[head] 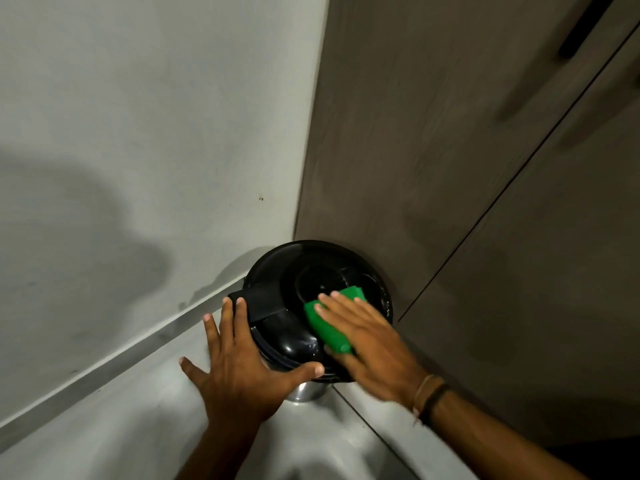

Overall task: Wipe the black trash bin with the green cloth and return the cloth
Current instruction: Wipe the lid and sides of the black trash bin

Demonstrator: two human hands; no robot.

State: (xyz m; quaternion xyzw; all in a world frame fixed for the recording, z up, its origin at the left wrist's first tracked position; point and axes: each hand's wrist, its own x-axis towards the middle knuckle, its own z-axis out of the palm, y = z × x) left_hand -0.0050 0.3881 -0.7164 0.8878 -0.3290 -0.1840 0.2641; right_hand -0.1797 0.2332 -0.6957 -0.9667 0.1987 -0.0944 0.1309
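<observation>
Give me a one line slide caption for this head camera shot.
Right hand presses green cloth on black trash bin lid; left hand steadies it.

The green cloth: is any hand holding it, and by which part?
The right hand presses the green cloth flat on the black trash bin's lid, palm over its middle. The left hand steadies the bin's rim.

Left hand (239, 372) spread wide, thumb out; right hand (367, 337) flat, palm down, fingers extended
</observation>
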